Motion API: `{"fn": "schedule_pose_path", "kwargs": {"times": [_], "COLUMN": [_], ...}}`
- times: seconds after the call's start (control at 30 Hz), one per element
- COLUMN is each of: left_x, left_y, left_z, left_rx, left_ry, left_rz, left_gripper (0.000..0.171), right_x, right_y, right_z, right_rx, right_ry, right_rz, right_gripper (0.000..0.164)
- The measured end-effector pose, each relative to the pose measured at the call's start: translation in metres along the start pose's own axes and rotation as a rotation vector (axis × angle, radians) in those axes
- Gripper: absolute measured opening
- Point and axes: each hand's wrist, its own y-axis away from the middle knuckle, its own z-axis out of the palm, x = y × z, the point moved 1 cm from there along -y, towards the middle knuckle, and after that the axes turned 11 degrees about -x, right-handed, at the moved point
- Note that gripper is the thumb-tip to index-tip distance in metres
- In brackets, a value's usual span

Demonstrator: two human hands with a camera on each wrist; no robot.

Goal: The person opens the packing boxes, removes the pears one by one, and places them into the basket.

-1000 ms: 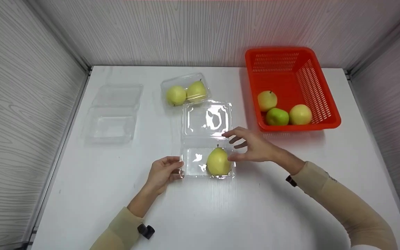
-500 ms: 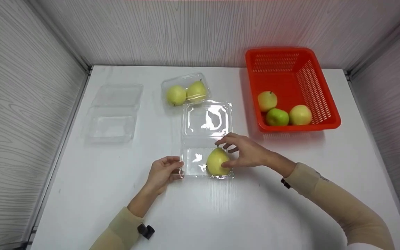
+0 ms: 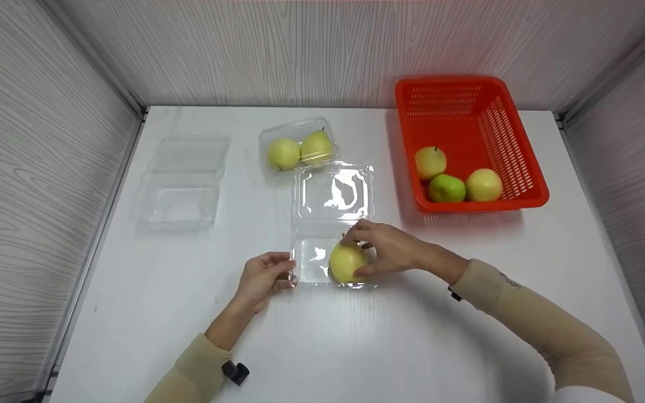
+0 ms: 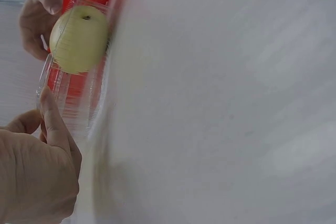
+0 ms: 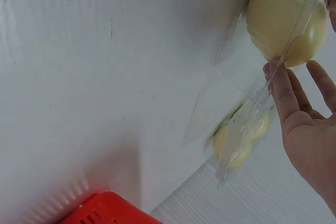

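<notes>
A clear plastic clamshell container (image 3: 312, 268) lies with its lid folded back on the white table. In its right half sits a yellow-green pear (image 3: 347, 263), stem pointing away. My right hand (image 3: 394, 249) holds this pear from the right, thumb near its front and fingers by the stem. The left hand (image 3: 262, 281) pinches the container's left rim; the left wrist view shows the same rim between thumb and fingers. Through the clear wall, the pear (image 4: 80, 40) shows beyond that hand. Some right-hand fingers are hidden behind the pear in the head view.
At the back right, a red basket (image 3: 472, 206) holds two pale pears and a green fruit (image 3: 447, 188). A closed clamshell (image 3: 298, 130) with two pears stands behind the container's lid. Another open clamshell (image 3: 180, 204) lies on the left.
My right hand has moved left and closed its fingers onto the pear. The pear has shifted slightly left within the container. The left hand has stayed at the rim.
</notes>
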Motion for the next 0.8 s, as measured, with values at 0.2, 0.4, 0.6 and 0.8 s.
{"fn": "schedule_pose_path", "kwargs": {"times": [0.2, 0.4, 0.6, 0.8], "left_x": [-0.001, -0.001, -0.001, 0.000], "left_y": [-0.001, -0.002, -0.002, -0.002], "left_z": [0.000, 0.001, 0.002, 0.002], "left_rx": [0.012, 0.026, 0.028, 0.026], "left_ry": [-0.006, -0.013, -0.008, -0.010], "left_rz": [0.002, -0.013, -0.016, -0.018], "left_gripper": [0.031, 0.029, 0.028, 0.027], "right_x": [0.000, 0.002, 0.003, 0.001], "right_y": [-0.008, -0.016, -0.022, -0.028], "right_z": [0.005, 0.011, 0.015, 0.021], "right_rx": [-0.027, -0.025, -0.030, -0.025], "right_ry": [0.016, -0.014, 0.008, 0.041], "right_rz": [0.002, 0.002, 0.009, 0.009], "right_gripper": [0.055, 0.060, 0.064, 0.066]}}
